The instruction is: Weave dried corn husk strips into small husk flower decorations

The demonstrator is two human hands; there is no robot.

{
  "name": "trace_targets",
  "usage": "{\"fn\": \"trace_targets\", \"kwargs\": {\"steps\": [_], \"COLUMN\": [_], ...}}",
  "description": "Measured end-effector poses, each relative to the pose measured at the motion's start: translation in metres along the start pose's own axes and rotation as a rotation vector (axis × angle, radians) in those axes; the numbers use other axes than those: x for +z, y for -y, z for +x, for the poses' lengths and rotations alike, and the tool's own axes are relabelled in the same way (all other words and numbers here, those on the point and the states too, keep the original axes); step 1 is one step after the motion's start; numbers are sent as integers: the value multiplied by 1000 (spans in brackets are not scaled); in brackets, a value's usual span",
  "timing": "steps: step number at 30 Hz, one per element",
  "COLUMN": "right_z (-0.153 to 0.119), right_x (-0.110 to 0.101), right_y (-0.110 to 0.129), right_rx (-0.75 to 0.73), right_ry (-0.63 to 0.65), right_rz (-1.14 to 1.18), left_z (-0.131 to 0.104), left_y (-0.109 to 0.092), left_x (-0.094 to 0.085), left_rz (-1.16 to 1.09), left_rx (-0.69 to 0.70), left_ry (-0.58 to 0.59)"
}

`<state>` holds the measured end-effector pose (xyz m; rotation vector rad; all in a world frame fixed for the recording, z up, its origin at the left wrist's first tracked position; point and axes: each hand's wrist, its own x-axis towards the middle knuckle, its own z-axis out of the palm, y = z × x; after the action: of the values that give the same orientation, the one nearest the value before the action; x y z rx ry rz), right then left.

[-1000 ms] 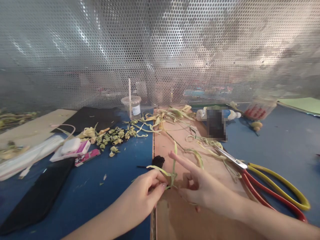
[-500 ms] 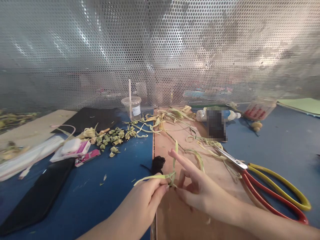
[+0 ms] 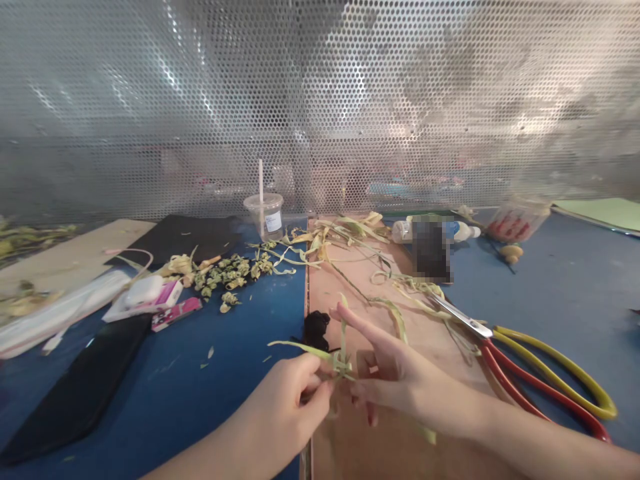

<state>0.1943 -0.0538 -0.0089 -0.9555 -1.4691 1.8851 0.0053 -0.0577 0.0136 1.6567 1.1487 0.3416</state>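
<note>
Pale green strips (image 3: 343, 363) cross near us over the left of the tan board (image 3: 360, 443), our left hand (image 3: 294, 393) pinching them. On our right hand (image 3: 403, 373) the index finger stretches out; whether its thumb pinches, we cannot tell. We should hold that crossing flat, pressing lightly.

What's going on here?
A person has both bare hands at some pale green strips that cross in a small knot. The left hand pinches them near the crossing; the right hand is close against them, index finger extended by an upright strip. The scissors lie unheld to the right; small green pieces are heaped to the left.
</note>
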Motion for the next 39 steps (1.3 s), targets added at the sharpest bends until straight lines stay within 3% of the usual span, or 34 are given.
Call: {"fn": "trace_targets", "kwargs": {"steps": [10,16,23,26,31,39], "right_z": [-2,-2,3,3,2,-1], "right_x": [-2,4,11,10,11,10], "right_y": [-1,-4,-8,-9,-9,-10], "right_rx": [-21,-80,-225,-259,-373,-396], "right_ry": [-19,82,-150,-162,-198,-146], "right_rz": [-45,-49,-379,-450,-589,-550], "left_z": [4,4,4,4,5,1], "left_y": [9,2,9,13,16,10], "left_x": [2,1,4,6,8,6], "left_rz": [-147,-144,-110,-117,-29,-65], "left_rx": [-95,-13,-27,-27,29,50], "left_ry": [59,27,4,24,-60,15]}}
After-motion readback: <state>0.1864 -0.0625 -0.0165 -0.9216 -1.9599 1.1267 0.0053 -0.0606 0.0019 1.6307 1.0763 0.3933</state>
